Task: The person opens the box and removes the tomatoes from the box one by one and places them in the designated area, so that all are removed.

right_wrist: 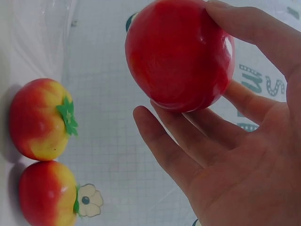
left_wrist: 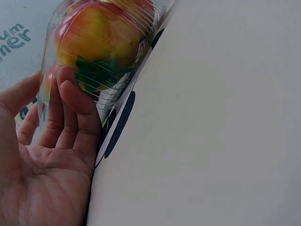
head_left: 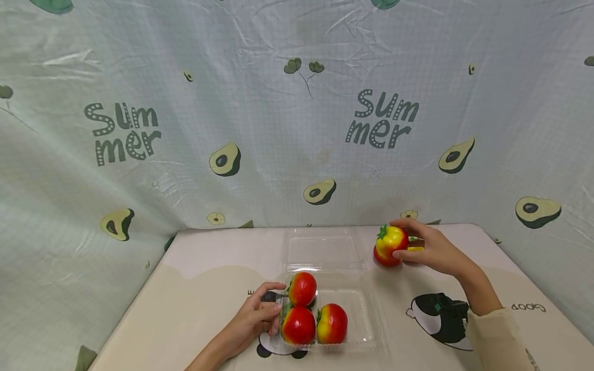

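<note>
My right hand (head_left: pixel 429 250) holds a red-and-yellow tomato (right_wrist: pixel 181 56) with a green leafy top, thumb on one side and fingers on the other, above the back right of the table. Beneath it, two more tomatoes show on the table in the right wrist view: an upper one (right_wrist: pixel 40 120) and a lower one (right_wrist: pixel 47 193). My left hand (head_left: pixel 255 312) rests at the left side of a clear plastic container (head_left: pixel 368 314). Its fingertips touch the wall in the left wrist view. Three tomatoes sit inside: back left (head_left: pixel 302 288), front left (head_left: pixel 298 325) and front middle (head_left: pixel 332 323).
The container's hinged lid (head_left: pixel 322 247) lies folded back behind it. A light cover with a printed dark cartoon figure (head_left: pixel 438 319) spreads over the table (head_left: pixel 195 304). A pale curtain (head_left: pixel 278 129) printed with avocados hangs along the table's back edge.
</note>
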A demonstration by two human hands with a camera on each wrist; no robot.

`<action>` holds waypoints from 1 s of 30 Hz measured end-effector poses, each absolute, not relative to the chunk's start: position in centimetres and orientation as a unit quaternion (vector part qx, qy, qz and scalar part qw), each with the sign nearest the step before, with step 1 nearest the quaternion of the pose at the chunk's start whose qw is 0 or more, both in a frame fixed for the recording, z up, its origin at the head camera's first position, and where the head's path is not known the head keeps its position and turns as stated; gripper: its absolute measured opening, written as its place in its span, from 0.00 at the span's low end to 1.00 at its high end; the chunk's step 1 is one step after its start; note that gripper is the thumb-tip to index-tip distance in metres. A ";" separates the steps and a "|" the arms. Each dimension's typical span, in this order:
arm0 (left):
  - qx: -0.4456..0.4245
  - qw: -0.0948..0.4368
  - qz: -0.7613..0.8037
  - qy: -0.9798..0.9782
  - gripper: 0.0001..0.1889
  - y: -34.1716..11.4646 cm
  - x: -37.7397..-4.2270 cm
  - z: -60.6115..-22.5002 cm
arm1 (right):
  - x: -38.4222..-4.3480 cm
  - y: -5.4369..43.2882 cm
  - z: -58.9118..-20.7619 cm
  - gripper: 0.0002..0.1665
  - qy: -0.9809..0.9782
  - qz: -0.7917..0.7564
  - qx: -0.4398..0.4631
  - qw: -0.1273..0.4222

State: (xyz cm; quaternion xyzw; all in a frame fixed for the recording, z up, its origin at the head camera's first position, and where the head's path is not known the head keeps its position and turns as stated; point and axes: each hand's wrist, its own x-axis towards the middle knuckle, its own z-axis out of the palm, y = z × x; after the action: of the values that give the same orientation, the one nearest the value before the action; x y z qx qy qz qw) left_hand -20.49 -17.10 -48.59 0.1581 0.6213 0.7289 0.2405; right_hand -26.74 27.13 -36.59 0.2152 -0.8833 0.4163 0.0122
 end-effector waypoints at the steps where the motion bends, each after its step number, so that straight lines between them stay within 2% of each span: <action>1: 0.158 0.241 0.729 0.621 0.28 -17.1 -20.5 -48.6 | -26.7 27.1 -36.6 0.41 -0.883 0.416 0.215 0.012; 30: 0.161 0.240 0.729 0.621 0.27 -17.2 -20.5 -48.6 | -26.8 27.0 -36.8 0.41 -0.888 0.400 0.228 0.026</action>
State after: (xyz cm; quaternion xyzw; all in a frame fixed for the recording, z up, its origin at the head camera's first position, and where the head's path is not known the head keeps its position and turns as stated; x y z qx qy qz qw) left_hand -20.48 -17.17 -48.59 0.1615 0.6208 0.7285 0.2402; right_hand -26.80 27.01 -36.77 0.2279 -0.8875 0.3996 0.0256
